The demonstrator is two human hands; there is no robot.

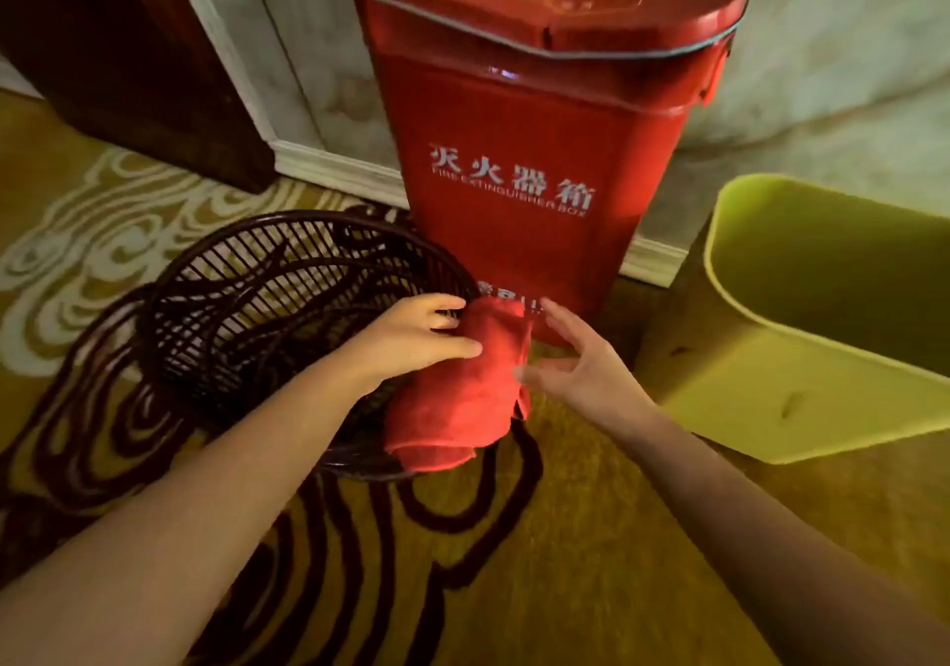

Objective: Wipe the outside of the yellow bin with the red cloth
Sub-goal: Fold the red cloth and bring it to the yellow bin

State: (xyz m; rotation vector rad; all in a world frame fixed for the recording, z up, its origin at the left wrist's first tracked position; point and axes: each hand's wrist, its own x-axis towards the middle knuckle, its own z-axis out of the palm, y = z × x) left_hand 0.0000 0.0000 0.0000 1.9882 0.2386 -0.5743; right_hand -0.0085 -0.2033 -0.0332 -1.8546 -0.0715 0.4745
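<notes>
Covering the floor is a gold carpet (pixel 591 537) with swirling dark-brown and cream lines, soft and patterned. On it, against the pale wall, stands a tall red box (pixel 519 151), hard and glossy, its lid shut, with white lettering reading "FIRE EXTINGUISHER BOX" on the front; its contents are hidden. To the right sits the yellow bin (pixel 802 352), smooth plastic, rectangular with rounded corners, tilted so its open mouth shows a bare inside wall. To the left is a dark basket (pixel 257 300), round, made of thin open slats, with only carpet showing through them. The red cloth (pixel 462 398), thick and fuzzy, folded into a soft roll, hangs over the basket's near rim, well apart from the bin. The left hand (pixel 411 336) pinches the cloth's top between thumb and fingers. The right hand (pixel 581 362) is spread open beside the cloth, holding nothing.
</notes>
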